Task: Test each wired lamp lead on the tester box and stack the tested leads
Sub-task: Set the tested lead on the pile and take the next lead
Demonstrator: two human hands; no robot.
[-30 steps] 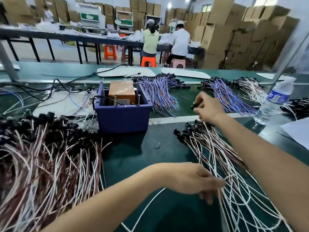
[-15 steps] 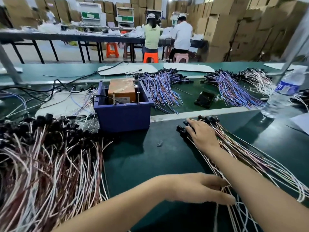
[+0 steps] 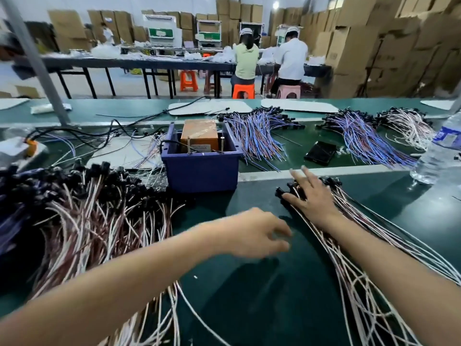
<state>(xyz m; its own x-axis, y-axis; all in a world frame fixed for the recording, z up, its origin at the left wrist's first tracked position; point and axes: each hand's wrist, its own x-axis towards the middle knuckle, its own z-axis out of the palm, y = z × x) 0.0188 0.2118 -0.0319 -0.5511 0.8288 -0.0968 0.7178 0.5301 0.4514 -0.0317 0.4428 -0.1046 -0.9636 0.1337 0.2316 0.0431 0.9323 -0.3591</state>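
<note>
The tester box (image 3: 200, 171) is a blue tub holding an orange block, with upright metal pins on its near rim. A big heap of white and brown lamp leads (image 3: 94, 221) with black sockets fills the left of the green bench. A smaller stack of leads (image 3: 354, 258) lies on the right. My right hand (image 3: 310, 196) rests flat on that stack's black socket ends, fingers spread. My left hand (image 3: 257, 233) hovers over bare bench between the two piles, fingers loosely bent, holding nothing.
Bundles of blue and purple leads (image 3: 254, 136) and more (image 3: 369, 138) lie behind the box. A black phone (image 3: 320, 152) lies beyond the white strip. A water bottle (image 3: 441, 151) stands far right. Black cables trail at back left. Two people sit at a far table.
My right hand came down from the phone area onto the right stack's socket ends and spread flat. My left hand let go of the wire ends and drifted left and up.
</note>
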